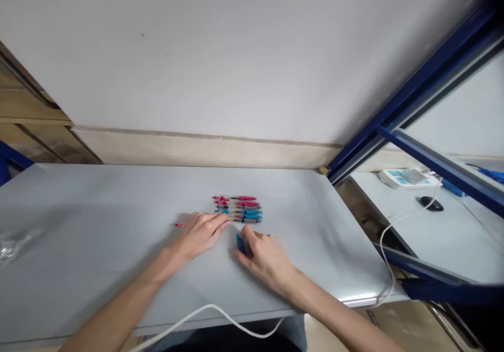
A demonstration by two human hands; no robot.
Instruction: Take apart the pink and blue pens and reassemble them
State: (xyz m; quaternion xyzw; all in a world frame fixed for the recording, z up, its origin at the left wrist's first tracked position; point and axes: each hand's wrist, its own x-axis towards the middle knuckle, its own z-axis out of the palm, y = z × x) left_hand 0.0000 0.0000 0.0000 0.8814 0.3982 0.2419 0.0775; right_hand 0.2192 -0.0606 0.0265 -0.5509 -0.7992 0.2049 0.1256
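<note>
Head view, pens: a small row of pens (238,209) is lying side by side near the middle of the desk (98,226), barrels parallel and running left to right, the pink ones at the far side and the blue ones nearer the person; lined up this way they are staying put and are easy to tell apart.
Head view, left hand: the left hand (199,233) is resting palm down on the desk, its fingers stretched out and apart, the tips touching the left ends of the nearest blue pens, as if squaring the row.
Head view, right hand: the right hand (263,255) is curling around a small blue piece (240,243) just in front of the row, its grip closed on it against the desk; what the piece is cannot be told.
Head view, loose bit: a tiny red piece (179,225) is lying alone, just left of the left hand.
Head view, surfaces: the desk is looking smooth, pale grey and matte; the pens are looking like glossy plastic, slim and round.
Head view, surroundings: a white cable (220,312) is looping over the near edge, and crumpled clear plastic (11,247) is sitting far left.
</note>
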